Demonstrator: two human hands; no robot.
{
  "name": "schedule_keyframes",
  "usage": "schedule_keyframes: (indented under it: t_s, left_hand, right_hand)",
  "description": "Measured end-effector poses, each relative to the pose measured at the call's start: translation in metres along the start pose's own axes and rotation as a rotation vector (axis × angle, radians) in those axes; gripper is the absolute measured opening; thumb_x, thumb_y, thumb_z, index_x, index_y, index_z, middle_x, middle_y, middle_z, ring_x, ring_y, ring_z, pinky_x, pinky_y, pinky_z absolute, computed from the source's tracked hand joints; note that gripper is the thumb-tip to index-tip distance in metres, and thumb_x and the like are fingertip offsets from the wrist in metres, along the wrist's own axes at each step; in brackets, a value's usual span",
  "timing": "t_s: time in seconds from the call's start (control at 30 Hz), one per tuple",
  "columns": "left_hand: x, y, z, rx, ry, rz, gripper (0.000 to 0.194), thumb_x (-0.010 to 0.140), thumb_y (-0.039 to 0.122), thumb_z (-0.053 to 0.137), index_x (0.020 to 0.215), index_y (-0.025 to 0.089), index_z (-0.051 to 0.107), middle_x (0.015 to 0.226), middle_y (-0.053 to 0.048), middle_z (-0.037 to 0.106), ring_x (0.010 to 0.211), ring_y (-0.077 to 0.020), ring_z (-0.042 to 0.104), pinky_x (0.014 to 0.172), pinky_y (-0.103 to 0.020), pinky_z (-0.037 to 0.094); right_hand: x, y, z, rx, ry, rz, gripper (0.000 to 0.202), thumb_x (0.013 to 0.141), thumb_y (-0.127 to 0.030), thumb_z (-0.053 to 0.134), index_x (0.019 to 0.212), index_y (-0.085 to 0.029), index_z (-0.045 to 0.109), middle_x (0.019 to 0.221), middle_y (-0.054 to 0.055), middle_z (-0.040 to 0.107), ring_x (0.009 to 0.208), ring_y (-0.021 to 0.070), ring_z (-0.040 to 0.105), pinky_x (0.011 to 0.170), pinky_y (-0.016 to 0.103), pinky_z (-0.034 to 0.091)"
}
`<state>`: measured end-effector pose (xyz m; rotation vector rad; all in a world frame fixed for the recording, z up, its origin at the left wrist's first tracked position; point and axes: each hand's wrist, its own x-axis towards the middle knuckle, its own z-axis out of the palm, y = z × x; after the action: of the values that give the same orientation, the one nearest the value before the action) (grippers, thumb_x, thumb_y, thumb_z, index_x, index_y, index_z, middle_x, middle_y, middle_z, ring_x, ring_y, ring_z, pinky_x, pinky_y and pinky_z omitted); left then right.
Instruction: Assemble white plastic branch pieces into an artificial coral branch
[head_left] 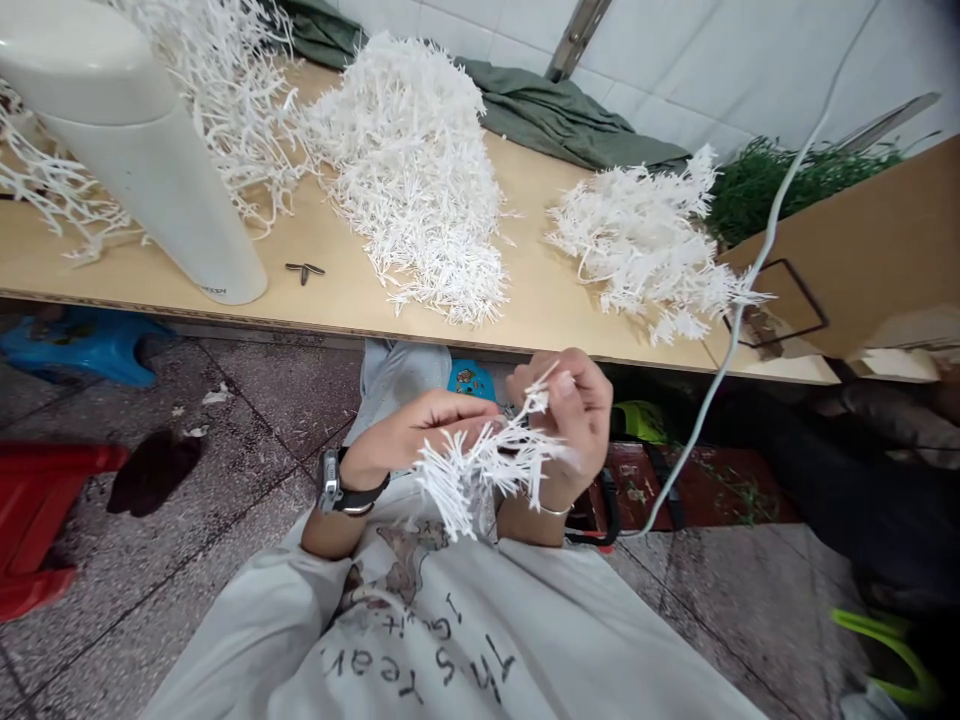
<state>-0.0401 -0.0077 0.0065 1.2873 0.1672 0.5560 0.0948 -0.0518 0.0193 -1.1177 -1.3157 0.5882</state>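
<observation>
A white, many-tipped artificial sprig [495,460] hangs between my hands in front of my shirt. My left hand [442,420], with a watch on the wrist, is closed round the sprig's upper left side; some of its fingers are hidden. My right hand [581,410] pinches the sprig's thin upper end between thumb and forefinger. Beyond my hands on the table lie a large heap of white sprigs [427,180] and, to the right, a smaller white pile [645,235].
A tall white bottle [150,170] stands on the table [315,310] beside several dark seeds [304,270] and looser white strands [232,100]. A white cable [776,210] crosses at the right, near green sprigs [795,185]. Red [45,510] and blue [90,345] stools stand left.
</observation>
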Motion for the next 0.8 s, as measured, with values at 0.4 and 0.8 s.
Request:
schedule_keyframes:
  t_s: [0.4,0.8]
  left_hand:
    - [-0.021,0.012,-0.002,0.104,0.416,0.217,0.034,0.087,0.033,0.054,0.057,0.016,0.054,0.048,0.003,0.037,0.041,-0.0056,0.026,0.038,-0.022,0.021]
    - [0.007,0.000,-0.010,0.338,0.955,0.311,0.018,0.080,0.033,0.064,0.083,0.017,0.073,0.059,0.002,0.059,0.050,-0.0069,0.045,0.048,-0.019,0.034]
  right_hand:
    - [0.117,0.022,-0.080,-0.161,0.603,-0.330,0.025,0.088,-0.047,0.042,0.075,-0.026,0.044,0.063,-0.004,0.030,0.049,0.0099,0.028,0.051,0.028,0.025]
    - [0.087,0.031,-0.007,-0.270,-0.148,-0.198,0.045,0.094,-0.050,0.030,0.070,-0.020,0.052,0.065,0.000,0.052,0.063,0.0110,0.049,0.065,0.029,0.041]
